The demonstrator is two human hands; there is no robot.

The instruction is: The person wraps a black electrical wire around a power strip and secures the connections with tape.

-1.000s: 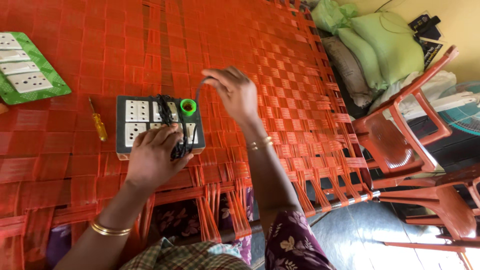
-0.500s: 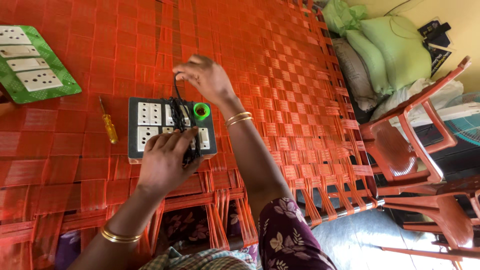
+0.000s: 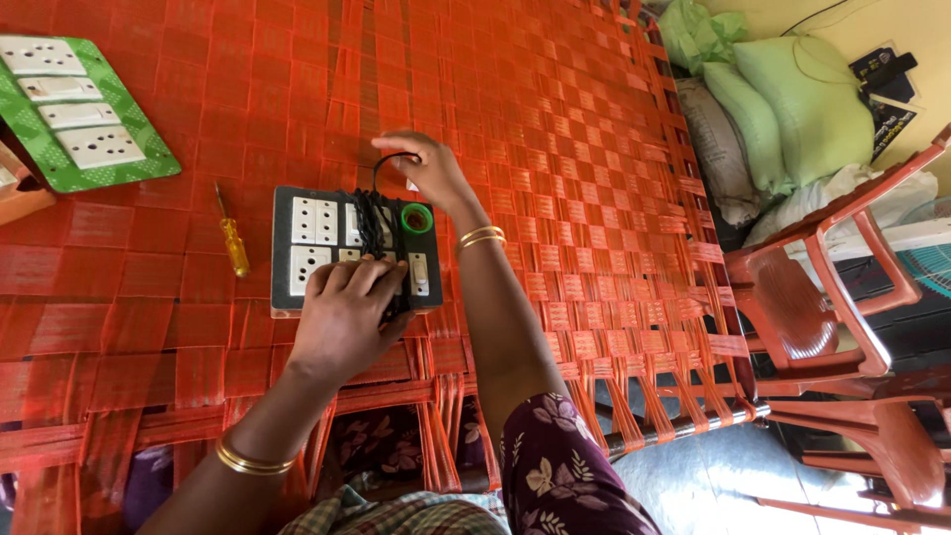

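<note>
A dark extension board (image 3: pixel 322 236) with white sockets lies on an orange woven cot (image 3: pixel 555 119). A black cable (image 3: pixel 374 220) is wound around its middle. My left hand (image 3: pixel 345 315) presses down on the board's near edge over the wound cable. My right hand (image 3: pixel 428 168) is at the board's far edge, pinching a loop of the black cable. A green roll of tape (image 3: pixel 417 218) sits on the board just below that hand.
A yellow-handled screwdriver (image 3: pixel 234 244) lies left of the board. A green board with white switches (image 3: pixel 77 111) rests at the far left. Red plastic chairs (image 3: pixel 822 297) stand to the right, with green and grey sacks (image 3: pixel 783 99) behind them.
My right hand has swung left with the cable, from beyond the board's right side to its far edge. The left hand stays on the board.
</note>
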